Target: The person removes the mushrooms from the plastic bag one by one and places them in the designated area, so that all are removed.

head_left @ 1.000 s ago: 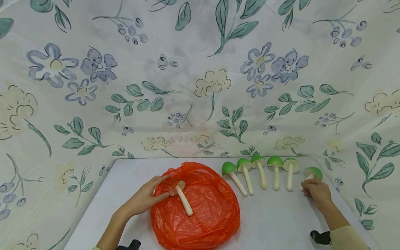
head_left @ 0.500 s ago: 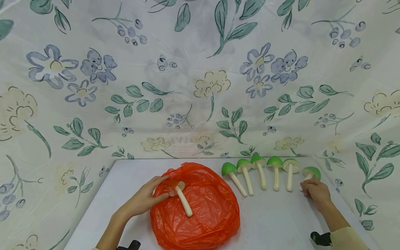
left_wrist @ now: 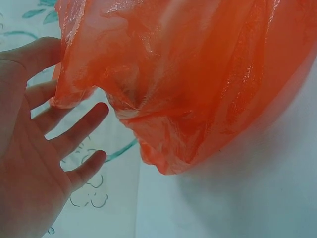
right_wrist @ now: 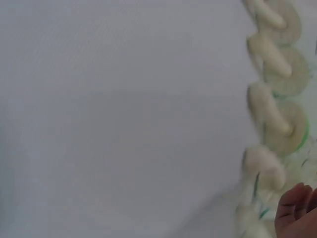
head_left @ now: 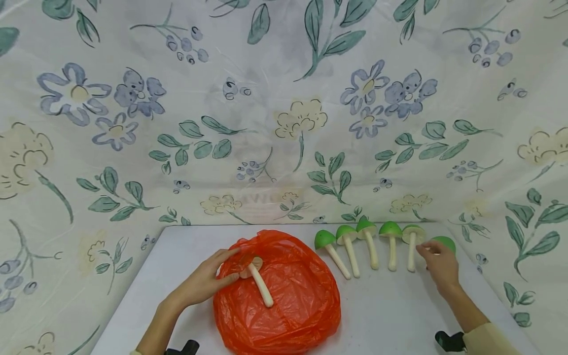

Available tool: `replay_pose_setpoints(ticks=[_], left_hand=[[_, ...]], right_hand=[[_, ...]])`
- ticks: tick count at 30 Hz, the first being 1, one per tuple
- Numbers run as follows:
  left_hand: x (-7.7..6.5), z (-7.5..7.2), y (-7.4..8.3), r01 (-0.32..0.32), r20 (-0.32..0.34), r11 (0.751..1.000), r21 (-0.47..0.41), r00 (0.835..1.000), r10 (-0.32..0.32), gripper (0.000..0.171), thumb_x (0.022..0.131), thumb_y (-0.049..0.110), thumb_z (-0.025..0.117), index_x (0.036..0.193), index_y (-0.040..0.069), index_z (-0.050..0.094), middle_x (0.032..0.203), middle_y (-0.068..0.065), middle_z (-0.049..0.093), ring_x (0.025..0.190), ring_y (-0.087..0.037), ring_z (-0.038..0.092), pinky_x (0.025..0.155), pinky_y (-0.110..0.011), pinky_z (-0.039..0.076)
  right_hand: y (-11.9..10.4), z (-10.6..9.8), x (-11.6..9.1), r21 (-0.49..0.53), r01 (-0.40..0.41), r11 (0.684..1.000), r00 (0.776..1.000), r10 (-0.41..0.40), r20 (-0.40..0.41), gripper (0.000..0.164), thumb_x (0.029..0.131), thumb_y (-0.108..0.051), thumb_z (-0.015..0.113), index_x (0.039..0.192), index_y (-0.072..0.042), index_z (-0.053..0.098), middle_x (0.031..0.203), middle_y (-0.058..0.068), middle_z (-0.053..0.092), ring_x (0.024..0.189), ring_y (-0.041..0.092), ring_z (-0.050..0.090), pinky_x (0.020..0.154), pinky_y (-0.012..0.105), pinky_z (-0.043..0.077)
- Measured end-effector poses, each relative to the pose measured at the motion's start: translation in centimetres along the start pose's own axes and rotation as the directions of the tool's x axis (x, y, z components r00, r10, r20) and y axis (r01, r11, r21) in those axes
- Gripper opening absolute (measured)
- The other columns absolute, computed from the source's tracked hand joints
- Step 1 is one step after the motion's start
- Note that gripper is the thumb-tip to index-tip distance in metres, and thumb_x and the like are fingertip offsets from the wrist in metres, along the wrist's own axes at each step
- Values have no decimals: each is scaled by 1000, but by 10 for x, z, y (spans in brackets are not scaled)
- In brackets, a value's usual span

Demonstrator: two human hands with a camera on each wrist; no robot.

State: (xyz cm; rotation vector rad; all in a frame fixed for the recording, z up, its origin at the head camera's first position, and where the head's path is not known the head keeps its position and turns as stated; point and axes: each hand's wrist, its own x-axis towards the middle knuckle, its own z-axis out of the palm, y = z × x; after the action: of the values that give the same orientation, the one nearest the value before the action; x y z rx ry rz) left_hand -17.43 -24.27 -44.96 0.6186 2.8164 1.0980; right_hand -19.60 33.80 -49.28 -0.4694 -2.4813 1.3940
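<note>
A red plastic bag (head_left: 301, 301) lies spread out at the table's middle. My left hand (head_left: 208, 278) is at its left rim, fingers spread and fairly straight, thumb and forefinger touching the plastic. One toy mushroom (head_left: 261, 283) rests in the bag, its pale stem pointing towards me. To the right, several green-capped mushrooms (head_left: 392, 246) stand in a row, stems towards me. My right hand (head_left: 441, 266) is beside the stem of a mushroom (head_left: 411, 254), fingers loosely bent; contact is unclear. Behind it, the rightmost mushroom (head_left: 445, 242) is mostly hidden.
The white table (head_left: 377, 315) meets a floral cloth backdrop (head_left: 266, 123) just beyond the mushroom row. Dark wrist devices (head_left: 450, 341) show near both forearms. In the left wrist view, the bag's crumpled edge (left_wrist: 168, 153) hangs over the tabletop.
My right hand has let go of the rightmost mushroom and moved left to the neighbouring stem. The left hand, the bag and the mushroom in it have not visibly moved.
</note>
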Motion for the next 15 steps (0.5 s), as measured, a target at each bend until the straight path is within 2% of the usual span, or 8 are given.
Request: replay_pose_setpoints(ticks=[4, 8, 12, 15], left_hand=[[0, 0, -1, 0, -2, 1000, -1, 1000, 0, 68, 95, 43, 68, 151, 13, 45, 140, -11, 53, 130, -37, 51, 101, -64, 46], [0, -1, -1, -6, -4, 1000, 12, 1000, 6, 68, 95, 43, 68, 151, 13, 45, 141, -12, 53, 130, -38, 51, 100, -64, 47], [0, -2, 0, -16, -6, 1000, 13, 1000, 16, 67, 95, 42, 68, 152, 14, 45, 140, -10, 54, 131, -37, 51, 102, -63, 46], [-1, -3, 2, -23, -9, 1000, 9, 1000, 23, 66, 95, 42, 68, 151, 14, 45, 139, -9, 54, 131, -37, 51, 103, -64, 45]], right_hand=[[-30, 18, -3, 88, 73, 993, 992, -82, 98, 35, 99, -27, 66, 118, 2, 61, 95, 5, 55, 67, 13, 55, 54, 25, 49], [-56, 41, -8, 149, 95, 984, 962, -129, 240, 36, 99, -25, 65, 120, 4, 59, 95, 6, 56, 72, 13, 54, 58, 24, 51], [-86, 65, -18, 165, 127, 978, 915, -180, 362, 33, 99, -22, 65, 119, 4, 61, 96, 10, 59, 75, 18, 55, 58, 26, 51], [-101, 86, -25, 169, 173, 970, 853, -234, 466, 32, 99, -22, 66, 119, 3, 63, 98, 13, 61, 78, 23, 56, 58, 27, 51]])
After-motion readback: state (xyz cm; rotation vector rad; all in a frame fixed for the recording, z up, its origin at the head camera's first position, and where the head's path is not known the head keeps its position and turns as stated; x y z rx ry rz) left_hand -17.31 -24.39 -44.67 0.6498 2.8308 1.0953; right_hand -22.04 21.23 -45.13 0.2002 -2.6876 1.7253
